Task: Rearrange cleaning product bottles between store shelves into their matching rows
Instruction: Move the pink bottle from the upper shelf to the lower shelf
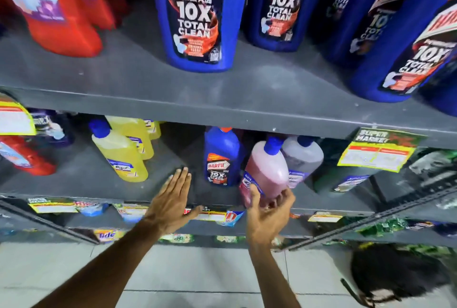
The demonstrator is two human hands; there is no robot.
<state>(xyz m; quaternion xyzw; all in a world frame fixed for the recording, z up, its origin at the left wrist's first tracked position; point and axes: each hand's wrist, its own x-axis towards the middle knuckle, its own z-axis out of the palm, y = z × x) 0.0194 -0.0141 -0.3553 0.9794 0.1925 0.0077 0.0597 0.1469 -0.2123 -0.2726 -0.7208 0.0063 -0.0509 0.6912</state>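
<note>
My right hand (268,211) grips the base of a pink bottle (268,166) with a blue cap, tilted at the front edge of the middle shelf (81,179). Flat and open, my left hand (170,199) rests on that shelf's edge, fingers pointing toward a small blue Harpic bottle (221,157). Behind the pink bottle stands a pale purple bottle (303,157). Yellow bottles (121,152) stand in a row to the left. On the upper shelf (138,78) are large blue Harpic bottles (197,13) and red bottles (59,11).
Yellow price tags (378,154) hang from the shelf edges. A dark green bottle (346,174) lies at right on the middle shelf, a red bottle (22,154) at left. Lower shelves hold detergent packs (108,234). A dark mop head (395,273) lies on the tiled floor.
</note>
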